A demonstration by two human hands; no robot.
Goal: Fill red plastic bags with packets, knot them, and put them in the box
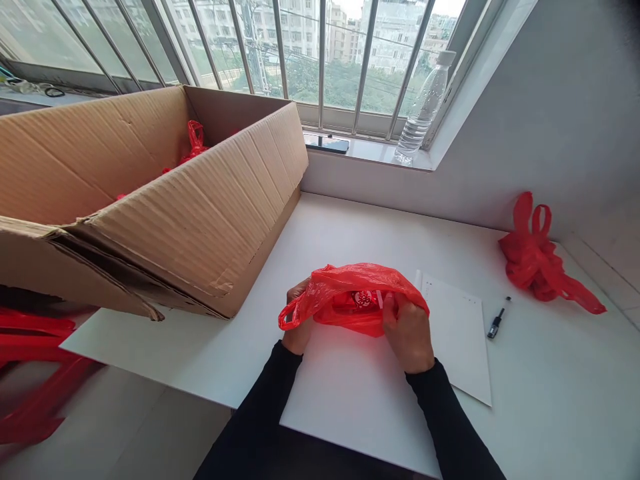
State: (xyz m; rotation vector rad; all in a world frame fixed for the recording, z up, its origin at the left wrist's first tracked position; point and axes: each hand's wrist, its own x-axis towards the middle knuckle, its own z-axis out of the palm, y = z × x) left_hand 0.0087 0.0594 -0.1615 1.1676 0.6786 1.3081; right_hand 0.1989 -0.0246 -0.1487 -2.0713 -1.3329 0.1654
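Observation:
A red plastic bag [367, 275] is stretched between my two hands just over the white table, its mouth facing me. Inside it lies a red packet [365, 299] with white printing, too small to read. My left hand [299, 330] grips the bag's left side near a handle loop; the bag covers most of those fingers. With fingers curled round the rim, my right hand [410, 333] grips the bag's right edge.
A large open cardboard box [215, 220] with red bags inside stands at left. Right of my hands lie a white paper pad [463, 340], a black pen [495, 325] and another red bag [537, 260]. A water bottle [423, 113] and a phone [327, 143] rest on the windowsill.

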